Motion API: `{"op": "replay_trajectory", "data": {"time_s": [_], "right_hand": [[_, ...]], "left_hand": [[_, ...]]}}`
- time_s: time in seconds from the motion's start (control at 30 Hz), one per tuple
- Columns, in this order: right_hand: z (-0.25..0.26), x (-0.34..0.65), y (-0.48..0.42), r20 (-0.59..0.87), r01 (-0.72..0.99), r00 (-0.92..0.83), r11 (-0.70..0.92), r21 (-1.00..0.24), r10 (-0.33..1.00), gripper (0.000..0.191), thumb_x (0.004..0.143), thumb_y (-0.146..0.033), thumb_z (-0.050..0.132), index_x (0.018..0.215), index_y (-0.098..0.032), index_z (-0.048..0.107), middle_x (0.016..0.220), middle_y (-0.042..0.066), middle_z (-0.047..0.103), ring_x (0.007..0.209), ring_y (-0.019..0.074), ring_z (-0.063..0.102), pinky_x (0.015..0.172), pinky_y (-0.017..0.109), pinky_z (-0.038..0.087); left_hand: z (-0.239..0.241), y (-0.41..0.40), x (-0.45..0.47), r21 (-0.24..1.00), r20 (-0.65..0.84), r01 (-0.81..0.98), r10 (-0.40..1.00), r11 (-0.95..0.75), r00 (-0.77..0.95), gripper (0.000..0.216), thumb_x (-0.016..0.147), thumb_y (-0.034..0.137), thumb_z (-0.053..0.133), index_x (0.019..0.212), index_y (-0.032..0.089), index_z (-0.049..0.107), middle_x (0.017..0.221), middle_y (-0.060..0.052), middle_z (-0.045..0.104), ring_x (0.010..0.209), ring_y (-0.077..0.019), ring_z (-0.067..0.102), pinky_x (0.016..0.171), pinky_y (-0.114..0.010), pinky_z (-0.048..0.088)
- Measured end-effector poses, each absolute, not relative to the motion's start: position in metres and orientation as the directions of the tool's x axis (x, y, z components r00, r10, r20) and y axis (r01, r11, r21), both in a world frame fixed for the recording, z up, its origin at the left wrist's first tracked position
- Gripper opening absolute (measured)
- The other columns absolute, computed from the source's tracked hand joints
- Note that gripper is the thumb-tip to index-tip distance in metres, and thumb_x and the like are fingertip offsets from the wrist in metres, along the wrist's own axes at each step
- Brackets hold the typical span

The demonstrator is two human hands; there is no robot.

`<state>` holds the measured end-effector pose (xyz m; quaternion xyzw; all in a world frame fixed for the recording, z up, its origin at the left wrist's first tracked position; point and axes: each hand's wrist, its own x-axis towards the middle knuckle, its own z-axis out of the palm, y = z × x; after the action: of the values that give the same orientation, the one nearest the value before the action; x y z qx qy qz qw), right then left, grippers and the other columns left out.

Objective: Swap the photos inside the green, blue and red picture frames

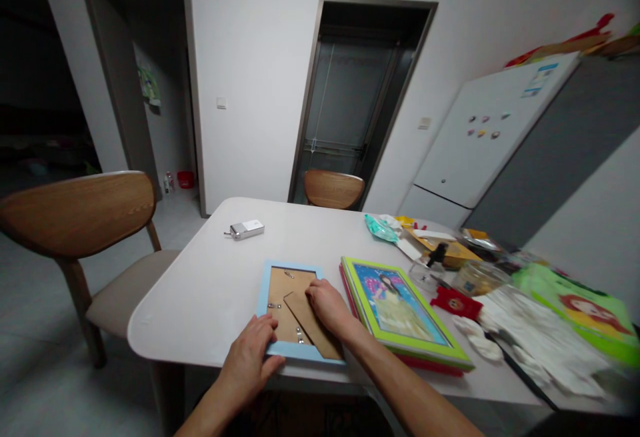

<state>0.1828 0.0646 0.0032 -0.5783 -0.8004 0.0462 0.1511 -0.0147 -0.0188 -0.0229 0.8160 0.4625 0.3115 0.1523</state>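
Single head-worn view, looking forward and down across the white rounded table [200, 297] from its near edge; both forearms enter at bottom, doorways and far wall beyond.

The left hand [251, 355] covers the blue frame's [263, 290] near left corner, and the right hand [327, 305] hides part of its cardboard stand [313, 325]. Both forearms run off the bottom edge. The packets [575, 307] at far right are blurred (print unreadable). Fridge magnets [483, 126] are too small to make out.
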Motion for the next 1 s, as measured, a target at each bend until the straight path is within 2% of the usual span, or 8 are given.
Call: {"op": "replay_trajectory", "data": {"time_s": [0.33, 0.67, 0.8, 0.87, 1.0], "right_hand": [[-0.013, 0.191, 0.059, 0.271, 0.937, -0.207, 0.271, -0.223, 0.94, 0.026, 0.077, -0.016, 0.041, 0.063, -0.013, 0.063, 0.079, 0.009, 0.059, 0.078, 0.0171, 0.046, 0.073, 0.024, 0.031], [-0.013, 0.193, 0.05, 0.301, 0.925, -0.214, 0.292, -0.244, 0.929, 0.026, 0.075, -0.013, 0.041, 0.067, -0.014, 0.065, 0.083, 0.008, 0.06, 0.081, 0.016, 0.048, 0.076, 0.022, 0.034], [0.0, 0.183, 0.061, 0.294, 0.91, -0.185, 0.277, -0.31, 0.938, 0.026, 0.075, -0.019, 0.041, 0.079, -0.015, 0.067, 0.087, 0.008, 0.062, 0.084, 0.016, 0.05, 0.077, 0.022, 0.032], [0.005, 0.172, 0.073, 0.273, 0.898, -0.155, 0.251, -0.361, 0.949, 0.026, 0.075, -0.021, 0.041, 0.082, -0.017, 0.066, 0.085, 0.007, 0.063, 0.079, 0.0142, 0.053, 0.072, 0.021, 0.034], [0.002, 0.149, 0.102, 0.199, 0.891, -0.091, 0.169, -0.422, 0.976, 0.023, 0.074, -0.024, 0.044, 0.076, -0.018, 0.066, 0.071, 0.004, 0.065, 0.058, 0.0106, 0.054, 0.052, 0.02, 0.033]], "left_hand": [[-0.027, -0.02, -0.012, 0.515, 0.376, 0.686, 0.855, -0.513, 0.357, 0.03, 0.066, 0.016, 0.059, 0.094, 0.018, 0.05, 0.109, -0.008, 0.056, 0.111, -0.022, 0.044, 0.098, -0.045, 0.03], [-0.025, -0.026, -0.012, 0.521, 0.379, 0.679, 0.853, -0.516, 0.358, 0.027, 0.067, 0.016, 0.057, 0.093, 0.019, 0.049, 0.109, -0.008, 0.056, 0.11, -0.0218, 0.044, 0.098, -0.045, 0.029], [-0.021, -0.027, -0.011, 0.517, 0.372, 0.684, 0.854, -0.515, 0.363, 0.026, 0.066, 0.016, 0.058, 0.091, 0.018, 0.05, 0.109, -0.009, 0.055, 0.11, -0.0224, 0.044, 0.098, -0.045, 0.03], [-0.019, -0.027, -0.01, 0.515, 0.368, 0.689, 0.857, -0.511, 0.361, 0.026, 0.066, 0.016, 0.058, 0.09, 0.018, 0.05, 0.109, -0.009, 0.056, 0.11, -0.0227, 0.044, 0.098, -0.045, 0.03], [-0.018, -0.028, -0.01, 0.513, 0.369, 0.691, 0.858, -0.509, 0.358, 0.023, 0.065, 0.015, 0.057, 0.086, 0.019, 0.05, 0.105, -0.008, 0.057, 0.109, -0.0232, 0.045, 0.097, -0.047, 0.031]]}}
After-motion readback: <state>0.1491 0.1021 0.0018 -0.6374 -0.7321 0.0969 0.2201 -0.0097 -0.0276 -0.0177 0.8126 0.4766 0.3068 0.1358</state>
